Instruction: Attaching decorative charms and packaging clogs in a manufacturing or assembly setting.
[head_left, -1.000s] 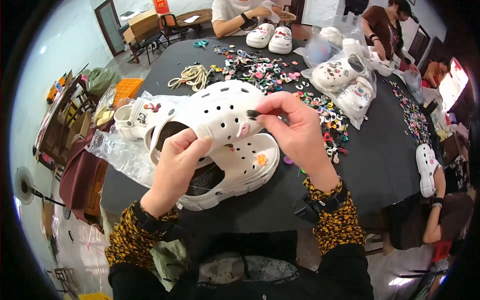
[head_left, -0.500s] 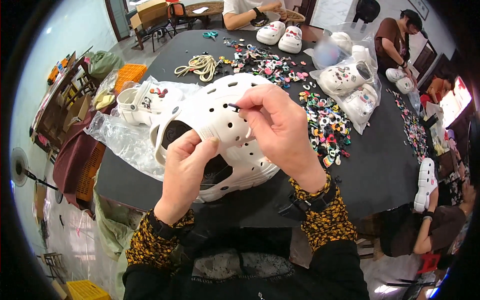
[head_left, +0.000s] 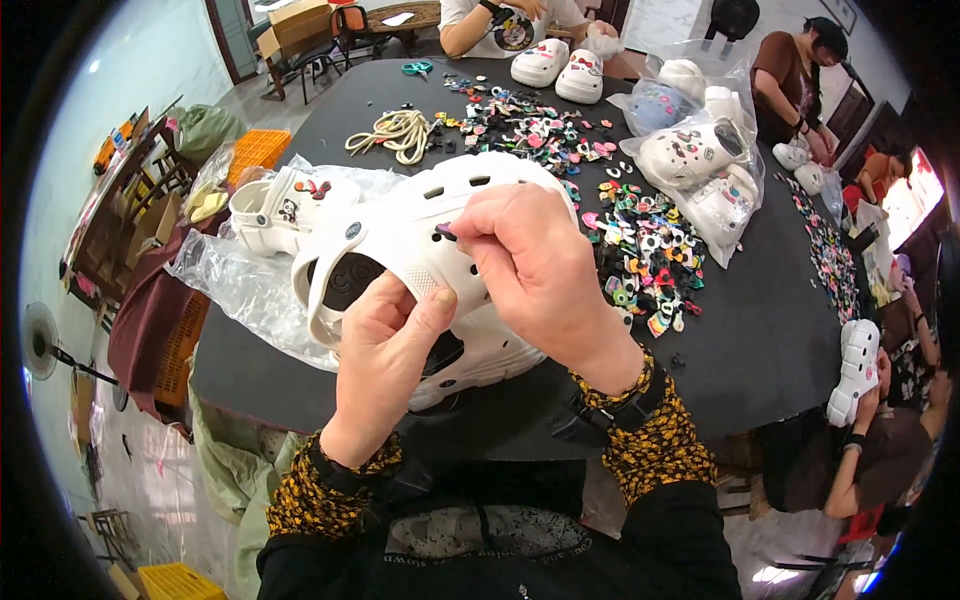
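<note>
A white foam clog (head_left: 395, 228) with round holes is held tilted above the table. My left hand (head_left: 382, 350) grips its opening edge, the thumb outside and the fingers tucked within. Between my right thumb and forefinger is a small dark purple shoe charm (head_left: 445, 231), against the clog's upper beside a hole. My right hand (head_left: 540, 275) hides part of the clog's front, and the charm's face cannot be made out. Another white clog (head_left: 490, 360) lies beneath on the table. To its left, white clogs with charms (head_left: 298, 205) rest on clear plastic.
Loose colourful charms (head_left: 650, 245) are spread over the black table (head_left: 730, 350). A coiled cord (head_left: 395, 135), teal scissors (head_left: 417, 68) and bagged white clogs (head_left: 690, 150) lie farther off. Co-workers sit around; one at the right holds a white clog (head_left: 853, 370).
My right hand has shifted left and slightly down, bringing the charm against the clog beside a hole. The clog has tilted a little. At the right, a co-worker's clog has turned.
</note>
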